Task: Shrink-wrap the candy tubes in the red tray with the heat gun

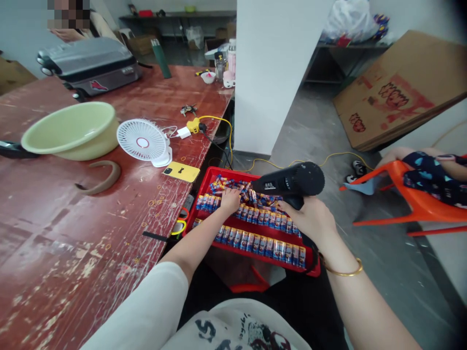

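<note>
A shallow red tray [251, 257] rests over my lap, beside the table. Two rows of small blue cylinders with yellow ends [260, 243] stand in it, and a loose pile of similar pieces [268, 200] lies along its far side. My right hand [315, 218] is closed round the handle of a black hair dryer [292, 180], held above the tray's right part with its nozzle pointing left. My left hand [230, 200] lies low over the far row, fingers stretched toward the pile. Its fingertips are small in view, and I see nothing held there.
On the red table [73, 243] to my left are a white fan [140, 141], yellow phone [181, 171], green basin [73, 131], curved brown band [104, 180], keys and a grey suitcase [95, 63]. A white pillar [270, 73] stands ahead. People sit at far left and right.
</note>
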A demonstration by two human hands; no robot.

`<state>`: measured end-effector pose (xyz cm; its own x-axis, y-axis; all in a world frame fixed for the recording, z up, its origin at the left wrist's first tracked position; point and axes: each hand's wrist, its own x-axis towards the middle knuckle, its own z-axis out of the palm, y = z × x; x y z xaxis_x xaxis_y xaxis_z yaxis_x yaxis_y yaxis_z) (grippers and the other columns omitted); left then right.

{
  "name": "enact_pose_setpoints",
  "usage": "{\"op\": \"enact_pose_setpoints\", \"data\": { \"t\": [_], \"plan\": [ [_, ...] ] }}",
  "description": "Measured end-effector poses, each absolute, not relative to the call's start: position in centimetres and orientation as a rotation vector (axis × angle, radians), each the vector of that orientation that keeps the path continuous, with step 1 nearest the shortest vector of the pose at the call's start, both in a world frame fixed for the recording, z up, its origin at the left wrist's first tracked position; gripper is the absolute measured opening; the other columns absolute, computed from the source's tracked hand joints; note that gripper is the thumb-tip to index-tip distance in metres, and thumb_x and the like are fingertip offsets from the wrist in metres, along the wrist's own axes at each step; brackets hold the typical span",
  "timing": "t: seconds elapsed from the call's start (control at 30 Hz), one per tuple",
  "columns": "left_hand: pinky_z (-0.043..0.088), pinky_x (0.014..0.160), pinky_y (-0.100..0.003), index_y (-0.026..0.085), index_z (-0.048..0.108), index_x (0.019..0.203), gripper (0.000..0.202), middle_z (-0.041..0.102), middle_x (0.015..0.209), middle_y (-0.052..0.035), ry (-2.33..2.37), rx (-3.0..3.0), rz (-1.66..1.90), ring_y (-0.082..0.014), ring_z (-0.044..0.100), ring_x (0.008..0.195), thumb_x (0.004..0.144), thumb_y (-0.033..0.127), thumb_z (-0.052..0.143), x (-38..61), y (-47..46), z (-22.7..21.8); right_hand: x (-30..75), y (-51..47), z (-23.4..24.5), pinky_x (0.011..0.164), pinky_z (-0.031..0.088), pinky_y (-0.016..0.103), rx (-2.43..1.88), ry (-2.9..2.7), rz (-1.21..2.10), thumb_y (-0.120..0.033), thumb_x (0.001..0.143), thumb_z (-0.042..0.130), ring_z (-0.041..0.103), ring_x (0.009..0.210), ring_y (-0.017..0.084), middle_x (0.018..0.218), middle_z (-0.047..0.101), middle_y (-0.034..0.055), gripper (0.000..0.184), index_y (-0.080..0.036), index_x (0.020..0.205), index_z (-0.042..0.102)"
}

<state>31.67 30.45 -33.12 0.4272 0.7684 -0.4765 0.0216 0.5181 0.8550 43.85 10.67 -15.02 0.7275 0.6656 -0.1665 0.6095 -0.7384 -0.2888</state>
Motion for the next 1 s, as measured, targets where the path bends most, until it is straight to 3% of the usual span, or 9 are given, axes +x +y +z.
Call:
{"op": "enact_pose_setpoints", "data": {
  "t": [0.1,0.23,0.33,0.4,0.5,0.6,0.7,0.87,1.0],
  "plan": [
    [0.011,0.121,-0.037,0.022,0.056,0.059,0.027,0.067,0.105,-0.0115,1.015,1.042,0.530,-0.0237,0.018,0.146,0.070,-0.003,0.059,32.4,31.2,-33.7,44.2,9.7,-14.7,0.060,0.043,0.034,-2.748,-0.950,0.431,-0.064,0.084,0.051,0.068,0.087,0.034,0.091,0.072,0.0142,0.050,-0.019,0.102,0.065],
    [0.012,0.121,-0.037,0.023,0.057,0.055,0.031,0.069,0.094,-0.0090,1.034,1.082,0.525,-0.0244,0.027,0.143,0.067,-0.006,0.058,32.0,31.9,-33.3,44.5,8.6,-14.7,0.053,0.037,0.032,-2.765,-0.901,0.514,-0.063,0.084,0.052,0.067,0.070,0.028,0.073,0.069,0.0103,0.046,-0.019,0.085,0.063],
    [0.020,0.119,-0.033,0.023,0.065,0.067,0.026,0.069,0.104,-0.0050,1.117,1.013,0.575,-0.0218,0.036,0.138,0.072,-0.001,0.057,29.6,32.1,-32.3,44.4,8.8,-15.4,0.054,0.040,0.032,-2.655,-0.964,0.520,-0.059,0.084,0.056,0.067,0.070,0.028,0.073,0.069,0.0094,0.043,-0.018,0.092,0.065],
    [0.028,0.116,-0.034,0.022,0.068,0.083,0.020,0.067,0.110,-0.0048,1.211,0.909,0.604,-0.0219,0.044,0.133,0.079,0.007,0.056,27.4,31.7,-31.7,44.1,9.3,-16.0,0.061,0.045,0.032,-2.509,-1.082,0.541,-0.055,0.084,0.058,0.069,0.081,0.029,0.084,0.072,0.0099,0.042,-0.019,0.103,0.065],
    [0.039,0.109,-0.037,0.020,0.062,0.108,0.024,0.062,0.120,-0.0095,1.359,0.687,0.595,-0.0237,0.050,0.127,0.087,0.018,0.051,24.6,30.5,-31.3,43.4,10.2,-16.7,0.069,0.048,0.033,-2.446,-1.189,0.572,-0.050,0.084,0.060,0.068,0.097,0.031,0.103,0.072,0.0115,0.041,-0.020,0.111,0.065],
    [0.045,0.104,-0.038,0.017,0.055,0.121,0.033,0.054,0.130,-0.0167,1.424,0.485,0.535,-0.0261,0.052,0.127,0.089,0.024,0.049,23.4,29.5,-31.6,42.7,10.7,-17.0,0.069,0.048,0.033,-2.519,-1.189,0.570,-0.052,0.083,0.061,0.067,0.098,0.032,0.105,0.071,0.0134,0.043,-0.019,0.110,0.066],
    [0.048,0.100,-0.041,0.017,0.050,0.129,0.042,0.053,0.131,-0.0194,1.409,0.372,0.488,-0.0286,0.054,0.125,0.088,0.026,0.052,24.0,29.2,-31.9,42.9,10.7,-17.0,0.069,0.048,0.034,-2.523,-1.189,0.591,-0.052,0.084,0.059,0.068,0.098,0.032,0.102,0.072,0.0135,0.045,-0.018,0.113,0.065],
    [0.042,0.107,-0.045,0.023,0.052,0.128,0.038,0.055,0.134,-0.0132,1.333,0.358,0.469,-0.0244,0.053,0.127,0.090,0.025,0.046,27.1,31.4,-31.3,44.2,9.8,-16.3,0.063,0.047,0.037,-2.632,-1.090,0.604,-0.058,0.084,0.056,0.069,0.088,0.036,0.094,0.072,0.0162,0.054,-0.016,0.116,0.063],
    [0.038,0.111,-0.043,0.017,0.054,0.127,0.039,0.054,0.136,-0.0168,1.266,0.394,0.436,-0.0255,0.051,0.130,0.090,0.031,0.049,29.4,34.6,-29.7,44.7,9.5,-15.9,0.067,0.049,0.038,-2.633,-1.031,0.585,-0.057,0.081,0.060,0.068,0.092,0.036,0.098,0.072,0.0159,0.052,-0.017,0.113,0.064]
  ]
}}
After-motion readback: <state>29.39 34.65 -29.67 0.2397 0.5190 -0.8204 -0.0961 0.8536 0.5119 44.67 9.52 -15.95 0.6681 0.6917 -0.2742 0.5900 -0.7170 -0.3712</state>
